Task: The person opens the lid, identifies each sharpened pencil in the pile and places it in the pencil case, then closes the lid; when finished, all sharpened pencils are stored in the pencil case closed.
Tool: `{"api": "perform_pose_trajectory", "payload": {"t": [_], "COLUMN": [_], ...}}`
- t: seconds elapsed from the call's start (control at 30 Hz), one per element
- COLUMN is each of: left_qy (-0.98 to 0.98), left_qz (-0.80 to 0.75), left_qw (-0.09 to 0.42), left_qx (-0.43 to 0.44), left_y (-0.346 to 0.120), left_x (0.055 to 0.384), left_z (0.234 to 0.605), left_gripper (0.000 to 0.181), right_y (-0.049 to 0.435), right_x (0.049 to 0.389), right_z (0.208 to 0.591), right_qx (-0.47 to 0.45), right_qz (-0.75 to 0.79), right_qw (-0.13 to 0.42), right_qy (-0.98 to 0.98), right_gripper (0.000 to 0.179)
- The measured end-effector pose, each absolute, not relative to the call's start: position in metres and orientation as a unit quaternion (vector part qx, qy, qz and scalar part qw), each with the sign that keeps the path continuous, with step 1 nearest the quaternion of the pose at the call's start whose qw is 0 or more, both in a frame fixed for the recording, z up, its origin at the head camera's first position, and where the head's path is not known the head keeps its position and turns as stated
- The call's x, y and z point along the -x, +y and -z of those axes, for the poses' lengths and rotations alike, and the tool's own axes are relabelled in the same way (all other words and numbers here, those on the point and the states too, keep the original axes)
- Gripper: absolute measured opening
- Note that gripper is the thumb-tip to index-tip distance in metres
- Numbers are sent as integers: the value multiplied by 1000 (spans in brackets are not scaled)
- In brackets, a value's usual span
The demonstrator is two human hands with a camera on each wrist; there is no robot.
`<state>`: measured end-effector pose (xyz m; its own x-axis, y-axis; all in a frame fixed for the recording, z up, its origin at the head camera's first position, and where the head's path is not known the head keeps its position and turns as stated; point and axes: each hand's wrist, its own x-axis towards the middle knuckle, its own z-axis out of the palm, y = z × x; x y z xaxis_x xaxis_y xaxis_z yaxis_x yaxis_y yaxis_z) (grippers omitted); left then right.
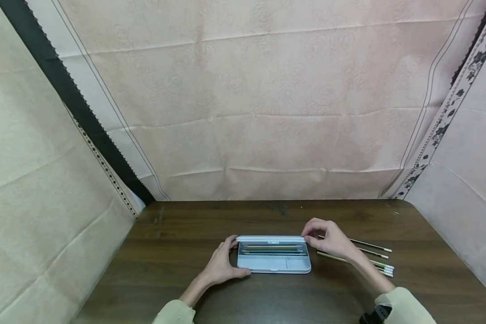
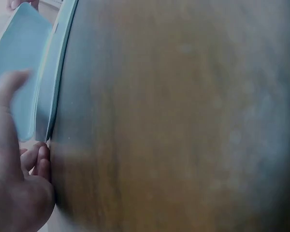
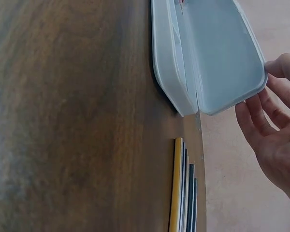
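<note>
A pale blue pencil case lies on the wooden table with its lid raised. Several pencils rest in its long compartment. My left hand holds the left end of the case, thumb at the front corner and fingers toward the back. In the left wrist view, its fingers are at the end of the case. My right hand pinches the lid's right corner, thumb on the inner face and fingers behind, as the right wrist view shows.
Several more pencils lie spread on the table to the right of the case, partly under my right forearm. A patterned cloth hangs behind the table's back edge, with more cloth at both sides.
</note>
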<state>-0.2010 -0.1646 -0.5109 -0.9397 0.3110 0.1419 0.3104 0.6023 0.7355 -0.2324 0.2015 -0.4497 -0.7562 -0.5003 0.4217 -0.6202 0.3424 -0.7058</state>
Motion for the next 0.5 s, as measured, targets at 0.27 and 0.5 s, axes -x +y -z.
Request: {"api": "perform_pose_trajectory", "payload": {"t": [0.27, 0.5], "left_qy": [826, 816], "left_qz": [-523, -523], "left_qw": [-83, -146], "left_qx": [-193, -198], "left_y": [-166, -155], "left_x": [198, 188], "left_z": [504, 471], "left_gripper": [43, 22], "right_y": [202, 202], "right_x": [233, 233], "right_z": [455, 458], "right_qx": [-359, -374], "right_qz": [-459, -460], "right_qw": [60, 56], "right_qy": [-811, -803], "right_gripper": [17, 18]}}
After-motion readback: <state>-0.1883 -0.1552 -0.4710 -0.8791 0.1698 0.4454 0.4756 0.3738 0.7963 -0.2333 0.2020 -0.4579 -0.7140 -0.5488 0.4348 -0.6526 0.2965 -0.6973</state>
